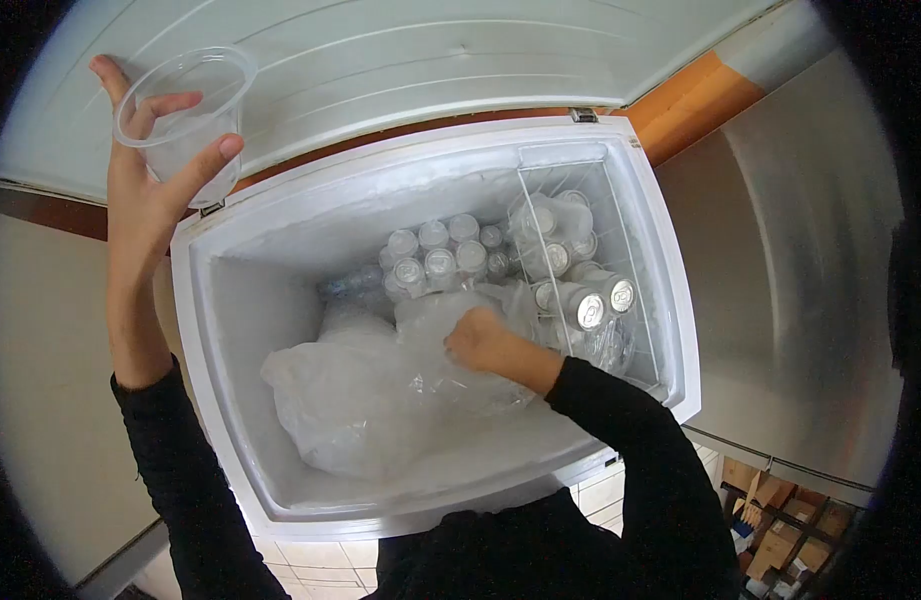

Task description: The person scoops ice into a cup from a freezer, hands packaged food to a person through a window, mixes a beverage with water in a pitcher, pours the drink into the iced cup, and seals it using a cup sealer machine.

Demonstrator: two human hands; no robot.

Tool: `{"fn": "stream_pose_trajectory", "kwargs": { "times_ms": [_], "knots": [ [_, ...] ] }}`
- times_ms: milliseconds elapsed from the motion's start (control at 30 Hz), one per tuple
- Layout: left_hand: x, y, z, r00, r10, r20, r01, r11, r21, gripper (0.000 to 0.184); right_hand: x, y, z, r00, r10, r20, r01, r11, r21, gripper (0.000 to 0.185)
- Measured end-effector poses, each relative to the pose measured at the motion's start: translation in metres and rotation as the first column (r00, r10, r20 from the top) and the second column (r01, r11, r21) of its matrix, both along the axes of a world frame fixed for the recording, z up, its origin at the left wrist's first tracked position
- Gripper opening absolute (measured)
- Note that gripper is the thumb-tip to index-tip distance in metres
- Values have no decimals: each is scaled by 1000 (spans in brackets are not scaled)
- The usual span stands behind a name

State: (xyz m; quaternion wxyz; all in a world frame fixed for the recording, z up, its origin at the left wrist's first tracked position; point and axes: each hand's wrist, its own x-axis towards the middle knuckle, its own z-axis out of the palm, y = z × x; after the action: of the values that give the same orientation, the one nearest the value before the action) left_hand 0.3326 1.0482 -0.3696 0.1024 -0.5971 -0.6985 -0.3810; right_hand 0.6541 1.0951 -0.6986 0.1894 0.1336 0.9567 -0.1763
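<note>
At the upper left, my left hand [142, 195] holds up a clear plastic cup [218, 112], thumb and fingers around its side, in front of the raised freezer lid. The cup looks see-through, with nothing visible in it. Inside the white chest freezer [270, 510], my right hand [485, 342] is closed on a large clear plastic bag [350, 405]. The bag spreads over the freezer's front and middle, and its whitish contents cannot be made out. My right fingertips are partly hidden.
Several containers with round pale tops [440, 262] stand behind the bag. A wire basket [635, 275] on the right has silver cans [587, 310] around it. The freezer lid [400, 60] stands raised behind. A steel panel [790, 270] and shelved boxes [775, 550] are at the right.
</note>
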Motion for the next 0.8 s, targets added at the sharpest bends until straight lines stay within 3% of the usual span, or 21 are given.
{"fn": "stream_pose_trajectory", "kwargs": {
  "times_ms": [33,100,133,200,300,400,500,600,700,800],
  "knots": [
    [-1,0,-1,1000,6,-27,-6,1000,9,46,6,2,-3,1000,17,-10,-17,1000,-14,16],
    [-3,3,-2,998,10,-66,-8,999,31,46,-2,19,76,988,117,101,-122,992,41,18],
    [-3,3,-4,997,10,-79,-7,999,40,46,-2,19,75,996,56,64,-61,995,73,14],
    [-3,5,-4,996,12,-85,-8,999,46,46,-10,20,62,998,-62,-18,64,989,130,27],
    [-2,4,-1,998,11,-67,-9,999,34,46,-24,10,31,998,-66,20,65,997,39,31],
    [-5,2,-2,996,-22,-84,24,1000,16,44,-18,12,11,999,8,32,-3,985,-173,33],
    [-9,0,-4,992,-39,-120,41,999,14,43,-10,28,49,933,265,242,-179,928,-326,29],
    [-5,3,-3,996,-2,-86,4,1000,27,46,0,16,86,799,447,402,-363,892,-270,26],
    [-4,4,-4,996,-6,-90,9,999,42,47,15,4,54,882,197,429,-187,980,-66,24],
    [-3,5,-4,992,-1,-128,9,998,59,45,20,-22,8,890,129,438,-122,992,-45,32]
  ]
}}
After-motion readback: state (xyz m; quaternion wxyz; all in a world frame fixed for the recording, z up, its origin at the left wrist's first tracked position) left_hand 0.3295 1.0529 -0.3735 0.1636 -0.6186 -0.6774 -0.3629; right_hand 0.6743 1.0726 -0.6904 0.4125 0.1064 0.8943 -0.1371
